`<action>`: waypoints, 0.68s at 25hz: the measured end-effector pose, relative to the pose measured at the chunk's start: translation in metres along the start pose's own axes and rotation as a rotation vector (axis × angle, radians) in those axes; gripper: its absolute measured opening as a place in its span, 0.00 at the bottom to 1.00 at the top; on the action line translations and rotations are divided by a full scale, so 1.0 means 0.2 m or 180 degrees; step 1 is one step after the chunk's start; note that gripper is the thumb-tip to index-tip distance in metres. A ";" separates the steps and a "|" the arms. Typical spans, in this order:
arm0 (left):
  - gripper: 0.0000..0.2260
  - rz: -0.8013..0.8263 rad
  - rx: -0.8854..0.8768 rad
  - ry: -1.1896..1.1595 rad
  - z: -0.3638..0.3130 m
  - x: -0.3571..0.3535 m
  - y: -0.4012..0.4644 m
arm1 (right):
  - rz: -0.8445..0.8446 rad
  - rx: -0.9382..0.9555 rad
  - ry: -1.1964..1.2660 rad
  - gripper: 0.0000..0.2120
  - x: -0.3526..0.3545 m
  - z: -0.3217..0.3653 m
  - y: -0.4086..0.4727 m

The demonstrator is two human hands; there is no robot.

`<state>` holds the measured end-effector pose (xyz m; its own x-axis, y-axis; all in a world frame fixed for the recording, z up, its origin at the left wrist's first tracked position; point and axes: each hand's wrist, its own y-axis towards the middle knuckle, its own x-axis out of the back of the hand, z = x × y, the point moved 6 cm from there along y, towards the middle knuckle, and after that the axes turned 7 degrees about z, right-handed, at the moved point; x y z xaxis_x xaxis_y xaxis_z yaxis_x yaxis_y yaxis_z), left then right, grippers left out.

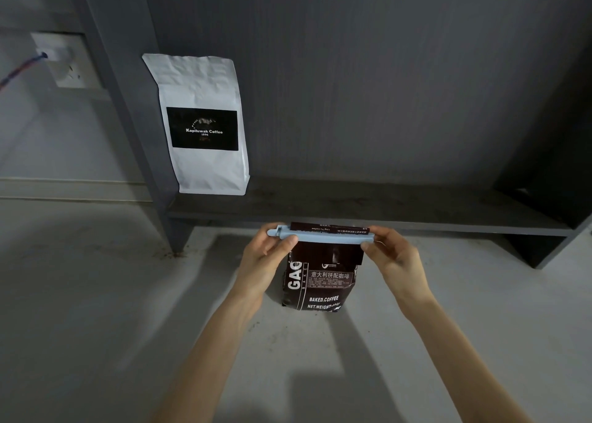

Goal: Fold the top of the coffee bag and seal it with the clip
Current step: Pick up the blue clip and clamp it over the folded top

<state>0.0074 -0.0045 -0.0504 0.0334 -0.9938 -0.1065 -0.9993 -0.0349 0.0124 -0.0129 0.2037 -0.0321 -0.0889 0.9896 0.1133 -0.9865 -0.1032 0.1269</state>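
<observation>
My left hand (pixel 267 246) pinches the hinge end of the long pale-blue plastic clip (pixel 323 237), thumb in front and fingers behind, just below the middle of the frame. My right hand (pixel 389 251) grips the clip's other end the same way, fingertips (pixel 368 246) pressing at the latch tip. The clip lies level across the folded-down top of the dark brown foil coffee bag (pixel 318 281), which stands upright on the pale grey floor (pixel 96 294) in the lower centre of the frame, in front of a low dark grey shelf (pixel 352 204).

I judge the fold is done and the sealing step is in hand: the clip already straddles the fold, with a strip of bag showing above it. Whether the latch has clicked home I cannot tell. The next move calls for a firm squeeze at the right end until it locks, keeping the fold flat, then letting go.

In the upper left, a white paper coffee bag (pixel 205 124) with a black label stands on the shelf, well apart.
</observation>
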 end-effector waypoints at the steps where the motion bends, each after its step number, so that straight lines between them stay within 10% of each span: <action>1: 0.06 -0.0008 -0.0010 -0.0010 0.00 0.00 0.00 | 0.0013 -0.0004 0.0038 0.08 0.00 0.00 0.00; 17: 0.03 -0.0294 -0.0358 0.0020 0.01 -0.02 0.00 | -0.0057 -0.0013 0.0132 0.10 -0.02 -0.02 0.00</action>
<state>0.0080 -0.0001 -0.0511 0.1254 -0.9864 -0.1062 -0.9839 -0.1374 0.1142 -0.0139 0.1991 -0.0364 -0.0767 0.9946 0.0702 -0.9886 -0.0850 0.1243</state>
